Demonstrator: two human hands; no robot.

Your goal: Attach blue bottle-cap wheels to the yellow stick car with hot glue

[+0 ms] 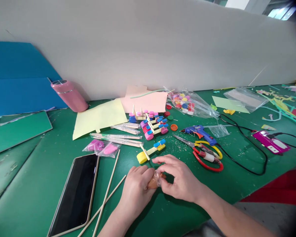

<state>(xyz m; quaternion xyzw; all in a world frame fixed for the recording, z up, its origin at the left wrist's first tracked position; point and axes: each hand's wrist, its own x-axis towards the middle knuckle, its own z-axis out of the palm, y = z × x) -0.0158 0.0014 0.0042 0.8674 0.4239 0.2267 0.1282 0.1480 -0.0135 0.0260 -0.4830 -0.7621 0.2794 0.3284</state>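
Left hand point(138, 180): closed round one end of a small clear packet of brown clay point(155, 179), thumb and fingers curled in.
Right hand point(182, 179): partly open, thumb and forefinger tips at the packet's other end; whether they pinch the film, I cannot tell.
Brown clay: between the two hands, above the green tabletop point(180, 215).
Packet risk: a hard pull could split the thin film suddenly and drop the clay; a tight squeeze could dent it.
Crossed sticks point(113, 174): beside the left forearm, partly by the phone point(75, 194); a sleeveless elbow sweep might roll them.
Yellow model point(143, 157): just beyond the fingers, so a jerk could knock it.
Scissors point(186, 141): beyond the right hand, lying flat.
Glue gun point(199, 130): farther, on its side; if hot, its nozzle could burn a reaching hand.
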